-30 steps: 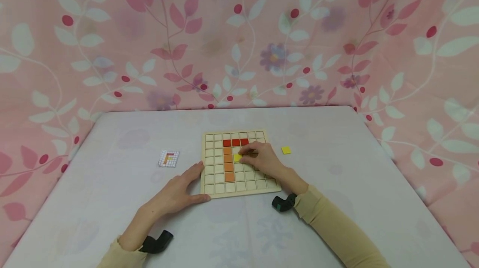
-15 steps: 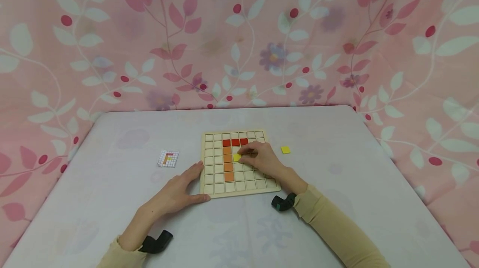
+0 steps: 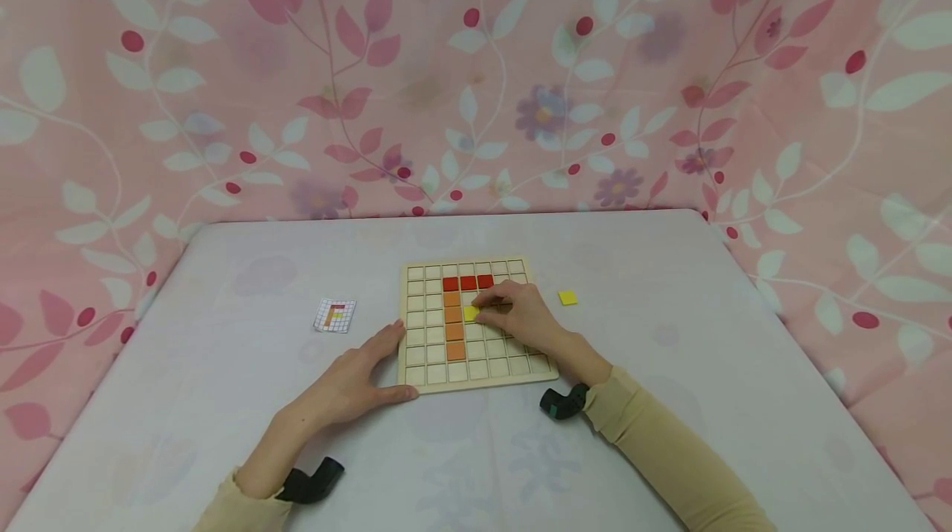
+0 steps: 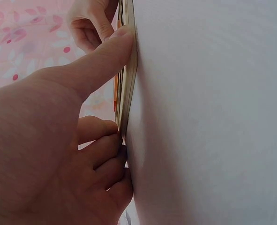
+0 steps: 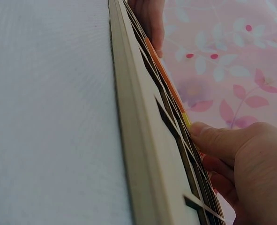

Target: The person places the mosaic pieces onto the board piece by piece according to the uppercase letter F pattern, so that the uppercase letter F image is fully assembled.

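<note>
A wooden grid board (image 3: 435, 377) lies on the table, with red tiles (image 3: 468, 282) in a short row and orange tiles (image 3: 454, 332) in a column below its left end. One yellow tile (image 3: 471, 314) sits beside the orange column, its right part covered by my right hand (image 3: 524, 313). That hand's thumb and index finger pinch it; in the right wrist view the thumb (image 5: 218, 138) meets the yellow edge. My left hand (image 3: 353, 379) rests at the board's near left corner, thumb on the front edge and fingers along the left side.
Right of the board lies a second yellow tile (image 3: 568, 297). A small printed pattern card (image 3: 335, 315) lies to the left, showing a coloured figure on a grid. The white-covered table (image 3: 669, 416) ends at a pink floral cloth (image 3: 476, 102) behind.
</note>
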Tool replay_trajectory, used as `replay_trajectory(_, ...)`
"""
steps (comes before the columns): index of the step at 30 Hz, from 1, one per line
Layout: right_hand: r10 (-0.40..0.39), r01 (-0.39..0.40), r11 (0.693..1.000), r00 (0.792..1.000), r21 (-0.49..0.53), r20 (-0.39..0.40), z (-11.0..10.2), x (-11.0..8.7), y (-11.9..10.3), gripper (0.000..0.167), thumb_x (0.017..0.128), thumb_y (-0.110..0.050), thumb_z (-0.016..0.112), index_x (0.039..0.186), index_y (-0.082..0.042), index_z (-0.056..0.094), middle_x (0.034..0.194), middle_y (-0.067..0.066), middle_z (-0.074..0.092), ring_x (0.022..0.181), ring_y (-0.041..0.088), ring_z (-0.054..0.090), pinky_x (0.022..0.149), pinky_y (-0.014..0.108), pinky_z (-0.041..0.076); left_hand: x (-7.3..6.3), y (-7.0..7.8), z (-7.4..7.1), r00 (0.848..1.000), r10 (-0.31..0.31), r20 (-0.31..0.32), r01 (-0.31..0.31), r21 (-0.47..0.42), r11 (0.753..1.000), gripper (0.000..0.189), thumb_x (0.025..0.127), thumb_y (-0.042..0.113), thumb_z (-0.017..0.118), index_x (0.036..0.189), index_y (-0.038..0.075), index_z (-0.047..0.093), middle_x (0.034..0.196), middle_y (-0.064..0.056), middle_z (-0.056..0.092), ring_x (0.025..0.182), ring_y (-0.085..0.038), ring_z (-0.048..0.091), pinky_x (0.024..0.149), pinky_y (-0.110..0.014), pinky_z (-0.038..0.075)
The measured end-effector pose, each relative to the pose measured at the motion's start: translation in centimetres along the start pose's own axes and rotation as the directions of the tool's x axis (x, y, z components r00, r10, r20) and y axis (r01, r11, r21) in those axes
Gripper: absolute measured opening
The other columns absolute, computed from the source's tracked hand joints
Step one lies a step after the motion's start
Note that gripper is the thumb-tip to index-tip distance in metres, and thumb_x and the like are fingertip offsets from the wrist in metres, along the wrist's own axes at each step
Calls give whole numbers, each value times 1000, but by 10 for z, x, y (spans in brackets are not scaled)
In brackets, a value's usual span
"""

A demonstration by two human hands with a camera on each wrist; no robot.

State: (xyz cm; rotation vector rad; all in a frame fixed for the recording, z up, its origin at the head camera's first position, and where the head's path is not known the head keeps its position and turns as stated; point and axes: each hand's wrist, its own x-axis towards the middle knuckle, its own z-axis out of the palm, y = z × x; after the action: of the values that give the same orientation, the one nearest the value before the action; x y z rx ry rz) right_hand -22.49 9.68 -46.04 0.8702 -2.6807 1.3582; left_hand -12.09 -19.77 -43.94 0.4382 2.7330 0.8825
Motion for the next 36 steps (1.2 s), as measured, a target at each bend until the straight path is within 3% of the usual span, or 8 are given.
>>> replay_trajectory(14, -35, 35, 999, 999, 4, -7, 1, 1, 1, 21, 83, -13, 82, 104, -9, 77, 99, 2, 74, 95, 14, 68, 85, 31, 58, 0, 0, 0, 1000, -7, 1, 7, -3, 1000, 103, 80, 53, 79, 159, 15, 27, 165, -5, 28, 150, -32, 28, 115, -57, 32)
replay_trajectory(19, 0, 0, 1000, 1000, 5, -8, -3, 1, 1, 20, 85, -18, 81, 104, -11, 77, 99, -1, 74, 93, 12, 68, 85, 30, 57, 1, 0, 0, 1000, -7, 0, 7, -4, 1000, 103, 80, 53, 79, 159, 14, 27, 165, -6, 27, 150, -33, 28, 115, -58, 31)
replay_trajectory(28, 63, -64, 998, 996, -11, -56, -32, -4, 7, 20, 86, -22, 80, 103, -13, 77, 102, 0, 74, 92, 20, 63, 85, 41, 52, 1, 1, 2, 1000, -7, 4, 7, -15, 1000, 102, 80, 53, 79, 159, 13, 28, 165, -6, 27, 151, -33, 27, 116, -58, 31)
replay_trajectory(36, 64, -74, 996, 986, -59, -152, -61, -18, 24, 23, 84, -23, 82, 105, -16, 77, 98, -3, 74, 92, 15, 62, 85, 30, 46, 1, 1, 1, 1000, -10, 7, 10, -4, 1000, 102, 80, 53, 79, 159, 13, 28, 165, -5, 27, 151, -32, 27, 115, -58, 31)
